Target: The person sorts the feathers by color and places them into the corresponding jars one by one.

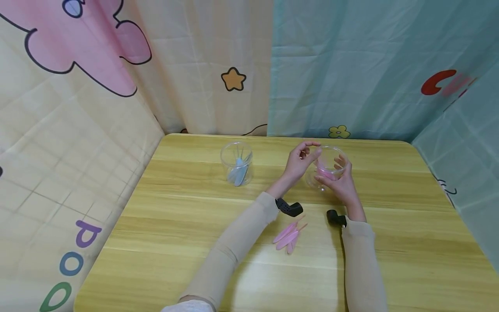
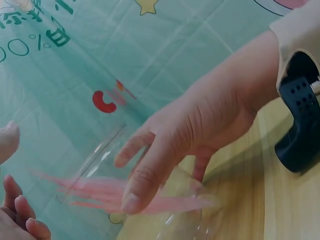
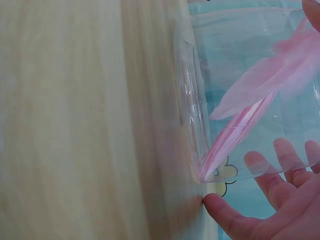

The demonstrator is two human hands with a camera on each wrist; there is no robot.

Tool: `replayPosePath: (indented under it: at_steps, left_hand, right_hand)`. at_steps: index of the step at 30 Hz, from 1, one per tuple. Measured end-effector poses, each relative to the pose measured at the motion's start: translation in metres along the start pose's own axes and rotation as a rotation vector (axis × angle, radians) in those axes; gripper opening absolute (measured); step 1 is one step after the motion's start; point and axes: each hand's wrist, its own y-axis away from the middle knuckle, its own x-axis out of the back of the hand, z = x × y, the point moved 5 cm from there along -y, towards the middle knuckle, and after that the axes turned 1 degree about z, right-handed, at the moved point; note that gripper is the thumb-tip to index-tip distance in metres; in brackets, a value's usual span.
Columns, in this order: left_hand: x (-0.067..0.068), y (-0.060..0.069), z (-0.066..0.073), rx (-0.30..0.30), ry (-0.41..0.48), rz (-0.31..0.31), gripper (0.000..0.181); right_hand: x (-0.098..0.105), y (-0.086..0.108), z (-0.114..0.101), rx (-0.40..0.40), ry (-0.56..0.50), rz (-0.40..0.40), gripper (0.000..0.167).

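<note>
A clear plastic cup with several pink feathers leaning inside stands at the table's back right. My right hand holds the cup from its right side, thumb on the near wall and fingers round the far side. At the cup's left rim is my left hand, its thumb and fingers spread apart near the feather quills. In the left wrist view, only the left fingertips and thumb show at the edge, with a gap between them and nothing gripped.
Several loose pink feathers lie on the wooden table between the forearms. Left of the hands stands another clear cup with blue feathers in it. Printed curtains hang round the table's back and sides.
</note>
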Motion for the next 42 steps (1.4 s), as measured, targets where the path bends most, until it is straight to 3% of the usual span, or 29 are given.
replayPosePath:
  at_steps: [6, 11, 21, 28, 34, 42]
  left_hand:
    - [0.007, 0.007, -0.002, -0.034, -0.146, -0.037, 0.026]
    - [0.017, 0.022, -0.001, -0.015, -0.327, -0.059, 0.024]
    - [0.02, 0.069, -0.019, 0.089, -0.933, -0.4, 0.027]
    - [0.023, 0.09, -0.023, 0.216, -1.187, -0.499, 0.03]
    - [0.018, 0.101, -0.029, 0.227, -1.291, -0.582, 0.031]
    - [0.014, 0.106, -0.037, 0.238, -1.274, -0.577, 0.03]
  right_hand:
    - [0.0, 0.0, 0.001, -0.001, 0.014, 0.0, 0.099]
    - [0.001, -0.001, -0.004, 0.004, 0.003, -0.008, 0.1]
    - [-0.002, 0.014, -0.036, 0.012, -0.013, -0.025, 0.096]
    - [-0.002, 0.014, -0.034, 0.011, -0.021, -0.018, 0.096]
    - [-0.002, 0.013, -0.032, 0.01, -0.03, -0.019, 0.095]
    - [-0.002, 0.013, -0.032, 0.004, -0.02, -0.022, 0.094]
